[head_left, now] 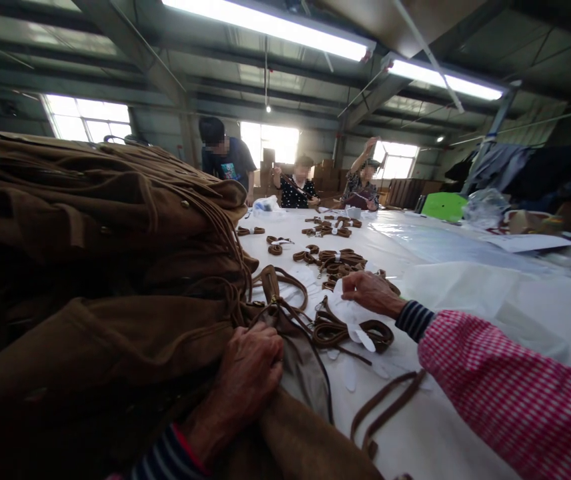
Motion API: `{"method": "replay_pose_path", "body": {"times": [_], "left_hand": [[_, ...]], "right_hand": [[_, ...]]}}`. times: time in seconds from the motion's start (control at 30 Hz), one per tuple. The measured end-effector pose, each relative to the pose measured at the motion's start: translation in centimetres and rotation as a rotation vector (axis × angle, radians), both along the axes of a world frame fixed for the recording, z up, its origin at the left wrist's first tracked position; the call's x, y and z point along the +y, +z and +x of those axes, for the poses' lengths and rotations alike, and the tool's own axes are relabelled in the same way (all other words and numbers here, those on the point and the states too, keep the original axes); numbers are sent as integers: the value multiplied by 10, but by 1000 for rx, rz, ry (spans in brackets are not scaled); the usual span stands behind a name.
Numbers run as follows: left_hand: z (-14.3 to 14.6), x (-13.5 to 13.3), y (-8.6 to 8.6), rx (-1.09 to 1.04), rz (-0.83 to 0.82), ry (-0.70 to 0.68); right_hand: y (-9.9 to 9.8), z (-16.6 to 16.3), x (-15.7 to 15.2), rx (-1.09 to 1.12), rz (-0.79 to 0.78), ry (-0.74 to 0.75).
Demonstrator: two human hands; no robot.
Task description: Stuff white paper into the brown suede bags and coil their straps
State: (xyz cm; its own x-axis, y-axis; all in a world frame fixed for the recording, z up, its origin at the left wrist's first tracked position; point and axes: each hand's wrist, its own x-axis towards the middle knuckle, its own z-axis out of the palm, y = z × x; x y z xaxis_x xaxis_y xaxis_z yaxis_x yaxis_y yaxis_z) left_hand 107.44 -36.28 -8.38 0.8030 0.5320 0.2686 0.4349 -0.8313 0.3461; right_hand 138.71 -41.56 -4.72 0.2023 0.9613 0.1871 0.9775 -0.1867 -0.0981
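My left hand [250, 373] rests closed on a brown suede bag [295, 400] at the foot of a tall pile of brown suede bags [90, 267], its fingers curled down into the fabric. My right hand [370, 292], in a pink checked sleeve over a striped cuff, reaches out over the white table [465, 413]. Its fingers are bent onto a piece of white paper [350, 313] beside a coiled brown strap [345, 330]. A brown strap with a metal clasp [275, 293] lies between the two hands.
Several coiled brown straps [335, 260] are scattered across the table's middle and far end. Three people stand at the far end handling items. A green box [444, 205], plastic bags and clutter sit along the right side. White sheets [465, 287] lie right of my hand.
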Motion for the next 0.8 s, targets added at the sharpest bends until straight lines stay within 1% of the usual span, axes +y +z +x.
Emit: {"method": "replay_pose_path", "body": {"times": [0.1,0.2,0.3,0.43,0.53,0.6,0.7,0.8], "left_hand": [[0,1,-1,5,13,-3],[2,0,2,34,-2,2],[3,0,7,61,-19,11],[2,0,7,56,-20,3],[1,0,0,18,2,-12],[0,1,-5,-10,17,-22],[0,2,-8,-8,17,-18],[1,2,-5,19,-2,-8]], "right_hand": [[6,-7,-7,18,-42,20],[12,-22,-3,-24,-43,57],[10,-35,15,-76,-81,81],[-5,-42,46,-120,-172,91],[-16,-41,62,-125,-176,53],[-18,-38,68,-106,-162,9],[-15,-30,70,-33,-161,-31],[-5,-17,66,58,-164,-4]]}}
